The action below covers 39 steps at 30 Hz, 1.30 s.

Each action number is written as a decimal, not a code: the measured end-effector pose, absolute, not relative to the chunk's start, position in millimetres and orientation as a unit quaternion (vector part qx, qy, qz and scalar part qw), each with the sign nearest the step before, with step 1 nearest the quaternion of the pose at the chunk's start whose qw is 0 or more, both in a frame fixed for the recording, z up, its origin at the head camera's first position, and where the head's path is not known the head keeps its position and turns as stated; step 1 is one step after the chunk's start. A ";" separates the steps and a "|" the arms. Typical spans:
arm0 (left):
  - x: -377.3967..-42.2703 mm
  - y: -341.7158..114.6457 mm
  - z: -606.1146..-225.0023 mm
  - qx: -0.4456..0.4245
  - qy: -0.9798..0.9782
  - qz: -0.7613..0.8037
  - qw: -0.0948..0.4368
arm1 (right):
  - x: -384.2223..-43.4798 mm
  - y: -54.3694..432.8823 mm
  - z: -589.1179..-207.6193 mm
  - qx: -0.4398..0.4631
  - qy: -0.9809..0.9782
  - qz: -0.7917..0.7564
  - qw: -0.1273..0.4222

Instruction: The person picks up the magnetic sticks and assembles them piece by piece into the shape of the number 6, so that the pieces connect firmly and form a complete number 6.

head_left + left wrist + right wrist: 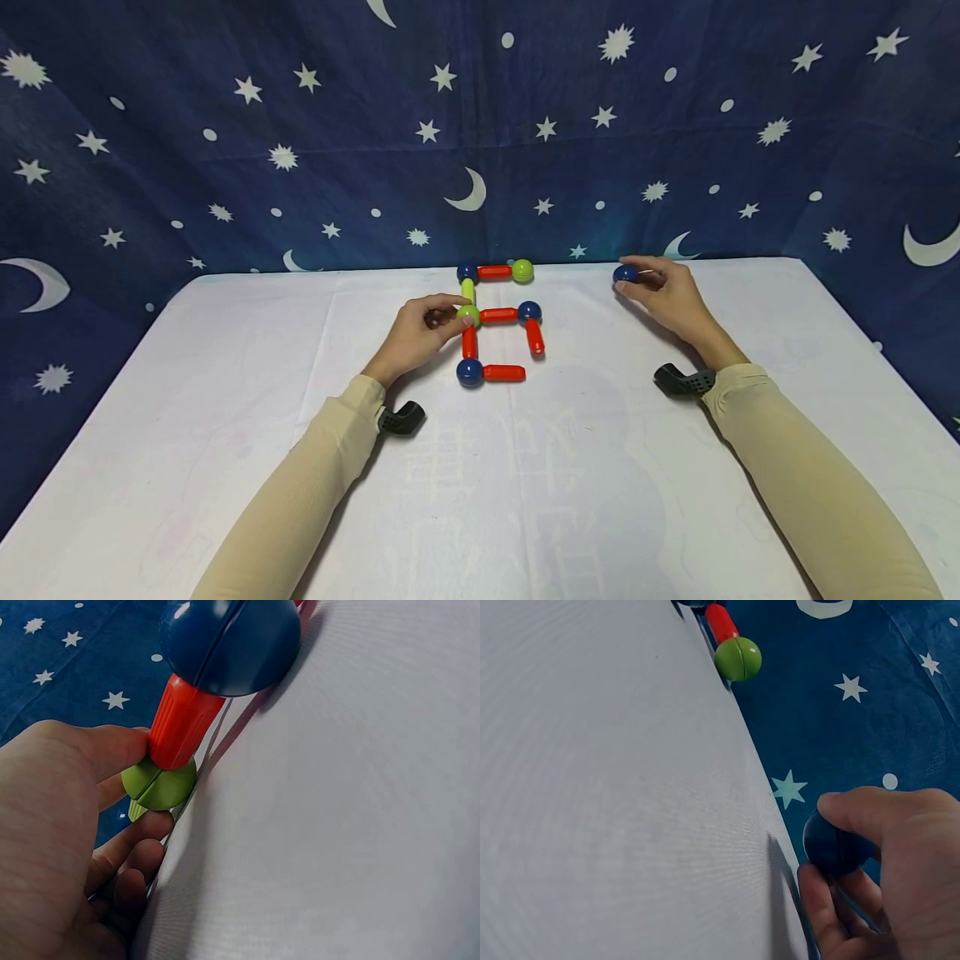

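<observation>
At the back middle of the table, my left hand [414,335] pinches a lime green ball [468,316] that joins several rods. From this ball a lime green rod [468,290] runs back to a blue ball [467,272]. One red rod [498,316] goes right to another blue ball [529,312], and a second red rod [469,343] leads forward to a front blue ball [470,372]. Off to the right, my right hand [672,298] holds a separate blue ball [831,844] between thumb and fingers, near the table's back edge.
The back blue ball carries a red rod [495,272] ending in a lime green ball [522,271]. Two more red rods, one angled [535,338] and one lying sideways [504,373], have free ends. A dark starry cloth [480,150] hangs behind the white-covered table [585,500].
</observation>
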State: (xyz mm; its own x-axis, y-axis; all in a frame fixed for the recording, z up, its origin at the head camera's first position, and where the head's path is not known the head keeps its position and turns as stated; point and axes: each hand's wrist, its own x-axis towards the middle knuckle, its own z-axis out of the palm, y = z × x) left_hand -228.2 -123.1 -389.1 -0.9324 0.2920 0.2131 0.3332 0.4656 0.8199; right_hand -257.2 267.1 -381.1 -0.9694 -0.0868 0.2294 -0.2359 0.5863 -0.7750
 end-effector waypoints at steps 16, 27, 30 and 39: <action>-227.3 -123.6 -390.6 -0.179 -0.857 -0.482 0.021 | -252.9 262.2 -373.9 0.101 -0.869 0.484 0.030; -227.3 -124.8 -389.5 -0.183 -0.856 -0.484 0.026 | -246.6 244.4 -359.9 0.139 -0.858 0.495 -0.011; -227.2 -124.5 -389.0 -0.183 -0.856 -0.483 0.027 | -244.3 239.1 -359.2 0.155 -0.852 0.500 -0.021; -227.5 -122.7 -387.9 -0.187 -0.858 -0.478 0.026 | -229.8 228.0 -358.1 0.185 -0.846 0.493 -0.078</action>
State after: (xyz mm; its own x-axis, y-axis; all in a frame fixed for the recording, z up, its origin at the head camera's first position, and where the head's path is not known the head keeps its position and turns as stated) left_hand -227.5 -122.7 -387.9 -0.9287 0.2959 0.2235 0.3456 0.4727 0.8106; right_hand -229.8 228.0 -358.1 -0.9194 -0.3900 0.0511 -0.2367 0.4448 -0.8638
